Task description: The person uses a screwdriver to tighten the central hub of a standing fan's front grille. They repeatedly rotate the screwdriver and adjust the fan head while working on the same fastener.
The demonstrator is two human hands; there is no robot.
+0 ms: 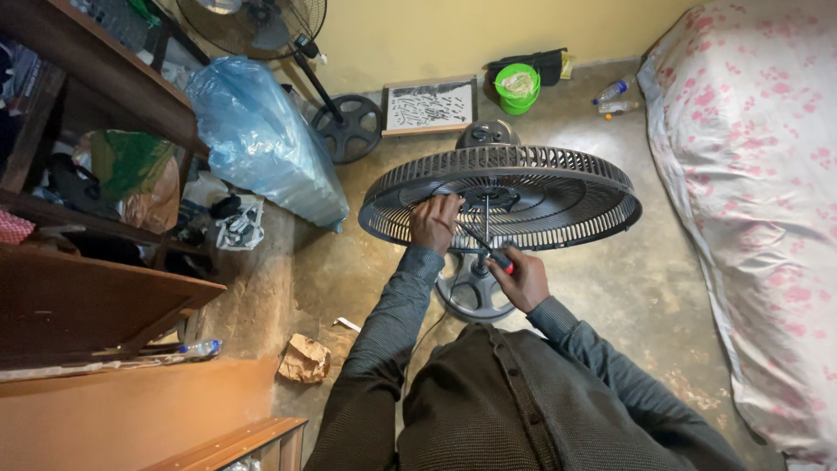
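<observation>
A dark grey fan guard (558, 179), round and slatted, faces up on its stand in front of me. My left hand (433, 222) rests on the near left part of the guard, fingers curled on the slats. My right hand (521, 277) grips a screwdriver (488, 249) with a red and black handle; its shaft points up and left into the middle of the guard. Below the guard, the round spoked base (471, 296) of the stand sits on the floor.
A second standing fan (261, 22) with a round base (349, 129) stands at the back. A blue plastic bag (257, 139) leans by wooden shelves (96, 70) on the left. A flowered mattress (758, 201) fills the right. A green bucket (518, 87) and a framed board (430, 106) stand by the wall.
</observation>
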